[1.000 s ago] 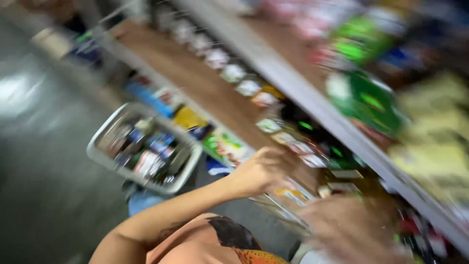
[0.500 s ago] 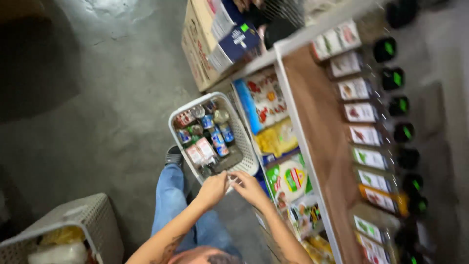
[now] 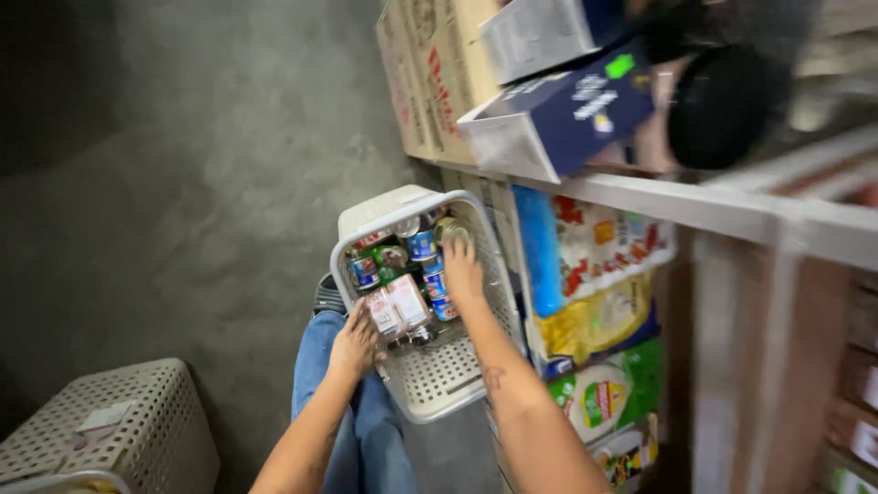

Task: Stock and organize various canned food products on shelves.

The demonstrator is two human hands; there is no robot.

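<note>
While left hand (image 3: pixel 352 343) grasps the basket (image 3: pixel 439 384) rim, right hand (image 3: pixel 462 270) closes on a can (image 3: pixel 451 231).

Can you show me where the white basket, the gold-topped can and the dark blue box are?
white basket (image 3: pixel 439 380): head view, bare perforated floor.
gold-topped can (image 3: pixel 453 232): head view, its round lid.
dark blue box (image 3: pixel 567 114): head view, its blue side face.

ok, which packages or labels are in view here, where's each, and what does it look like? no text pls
White perforated plastic basket, centre floor: holds small blue-labelled cans and two pale flat packets.
Left hand on packets; right hand among cans.
Dark blue cardboard box, top, tilted.
Brown cartons, top centre.
Red-white, yellow and green bags, right shelf.
</note>
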